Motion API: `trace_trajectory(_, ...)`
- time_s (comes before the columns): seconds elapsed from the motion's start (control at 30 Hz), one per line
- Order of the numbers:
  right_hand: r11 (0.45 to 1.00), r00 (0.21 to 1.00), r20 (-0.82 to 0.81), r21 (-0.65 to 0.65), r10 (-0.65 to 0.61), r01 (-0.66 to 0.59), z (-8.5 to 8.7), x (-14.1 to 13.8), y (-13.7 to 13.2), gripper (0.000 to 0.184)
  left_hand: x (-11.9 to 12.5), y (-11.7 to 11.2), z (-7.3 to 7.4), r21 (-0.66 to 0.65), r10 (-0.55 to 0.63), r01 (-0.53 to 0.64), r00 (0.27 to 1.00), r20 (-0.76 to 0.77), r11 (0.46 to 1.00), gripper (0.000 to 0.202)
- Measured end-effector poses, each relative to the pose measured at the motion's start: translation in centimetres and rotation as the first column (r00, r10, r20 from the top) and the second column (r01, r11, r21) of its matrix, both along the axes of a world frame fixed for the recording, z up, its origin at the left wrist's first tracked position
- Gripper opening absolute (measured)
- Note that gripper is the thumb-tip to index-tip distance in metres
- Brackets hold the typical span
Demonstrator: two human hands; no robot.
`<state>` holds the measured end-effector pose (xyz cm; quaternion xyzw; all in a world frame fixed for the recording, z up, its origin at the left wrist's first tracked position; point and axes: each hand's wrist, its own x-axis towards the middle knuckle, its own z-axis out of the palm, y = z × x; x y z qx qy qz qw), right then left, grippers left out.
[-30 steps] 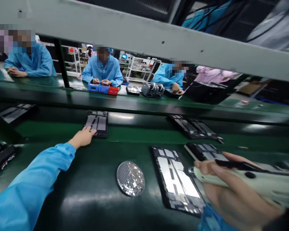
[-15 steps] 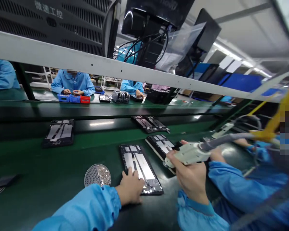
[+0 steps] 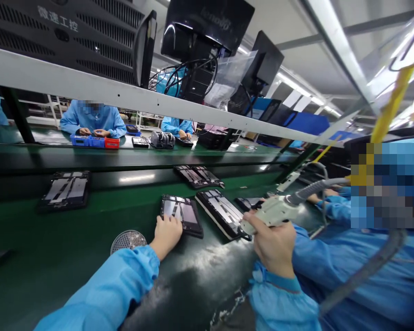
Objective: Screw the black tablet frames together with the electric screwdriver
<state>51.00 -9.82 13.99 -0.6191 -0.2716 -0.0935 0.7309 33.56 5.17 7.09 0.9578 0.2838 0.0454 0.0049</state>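
Note:
My left hand (image 3: 167,233) lies on the near end of a black tablet frame (image 3: 182,213) on the green bench, fingers resting flat on its edge. My right hand (image 3: 274,241) is wrapped round a cream electric screwdriver (image 3: 274,211) with a grey cable, its tip pointing left above a second tablet frame (image 3: 221,211). A round perforated metal screw dish (image 3: 127,240) sits just left of my left wrist.
More tablet frames lie on the conveyor at the left (image 3: 66,189) and centre (image 3: 198,176). A co-worker in blue (image 3: 369,262) sits close on my right. Other workers sit across the far bench with blue and red bins (image 3: 91,141). Monitors hang overhead.
My left hand pulled back from the conveyor to the tablet frame before me and pushed it away. The camera swung right and up; the right hand kept the screwdriver.

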Motion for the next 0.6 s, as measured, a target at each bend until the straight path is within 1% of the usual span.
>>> trace_trajectory(0.1,0.999,0.998,-0.055,0.033,0.018,-0.016,0.8,-1.1,0.4,0.052,-0.5,2.7,2.4,0.003,0.027,-0.027,0.997,0.068,1.000,0.033)
trace_trajectory(0.2,0.997,0.994,-0.094,0.071,0.051,-0.044,1.5,-2.2,1.1,0.053,-1.2,5.6,4.9,-0.035,0.073,-0.070,0.993,0.088,0.997,0.034)
trace_trajectory(0.3,0.990,0.986,-0.140,0.119,0.089,-0.073,1.9,-3.3,2.4,0.049,-2.3,7.8,6.5,-0.091,0.080,-0.072,0.993,0.089,0.993,0.034)
trace_trajectory(0.37,0.984,0.980,-0.168,0.161,0.103,-0.076,2.1,-4.0,3.5,0.047,-3.2,8.4,6.8,-0.106,0.066,-0.055,0.992,0.108,0.993,0.033)
trace_trajectory(0.47,0.974,0.968,-0.208,0.205,0.144,-0.101,2.1,-5.5,5.4,0.045,-5.5,8.6,6.6,-0.064,0.069,-0.059,0.984,0.162,0.996,0.033)
trace_trajectory(0.53,0.966,0.954,-0.235,0.223,0.185,-0.132,2.0,-6.6,6.6,0.045,-8.4,8.5,6.0,0.003,0.077,-0.080,0.975,0.210,0.997,0.032)
trace_trajectory(0.6,0.954,0.943,-0.247,0.252,0.225,-0.162,1.6,-7.8,7.8,0.046,-12.7,8.2,5.1,0.096,0.076,-0.105,0.962,0.263,0.990,0.027)
